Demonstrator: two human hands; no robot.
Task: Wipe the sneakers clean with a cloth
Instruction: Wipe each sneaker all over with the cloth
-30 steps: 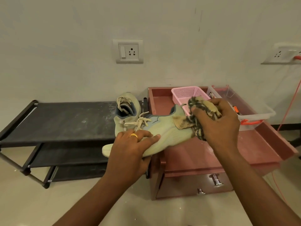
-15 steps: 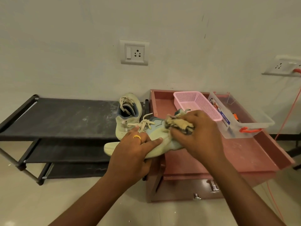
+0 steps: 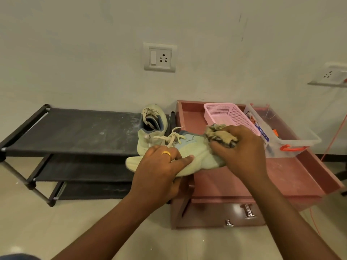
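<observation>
**Item counts**

2 sneakers: held sneaker (image 3: 197,156), second sneaker (image 3: 145,143). 1 cloth (image 3: 219,135). 2 hands: left hand (image 3: 159,169), right hand (image 3: 242,149). 1 pink basket (image 3: 212,117), 1 clear box (image 3: 300,141), 1 desk (image 3: 281,177), 1 shoe rack (image 3: 75,132) with 3 shelves. 2 wall sockets: middle socket (image 3: 160,57), right-edge socket (image 3: 330,76). 1 ring (image 3: 166,153).

Matt knit sneaker (image 3: 195,158), rough crumpled cloth (image 3: 219,136), perforated plastic basket (image 3: 229,113), shiny metal knobs (image 3: 248,211)

A black rack (image 3: 75,136) with three shelves stands on the pale tiled floor (image 3: 56,222) at left. Its top shelf is dusted with white specks and carries one pale green sneaker (image 3: 150,128) at the right end. Just right of the rack stands a reddish-brown cabinet (image 3: 293,177) with a raised rim around its top. On that top, toward the wall, sit a pink mesh basket (image 3: 234,117) and, just beside it, a clear plastic box (image 3: 293,136).
</observation>
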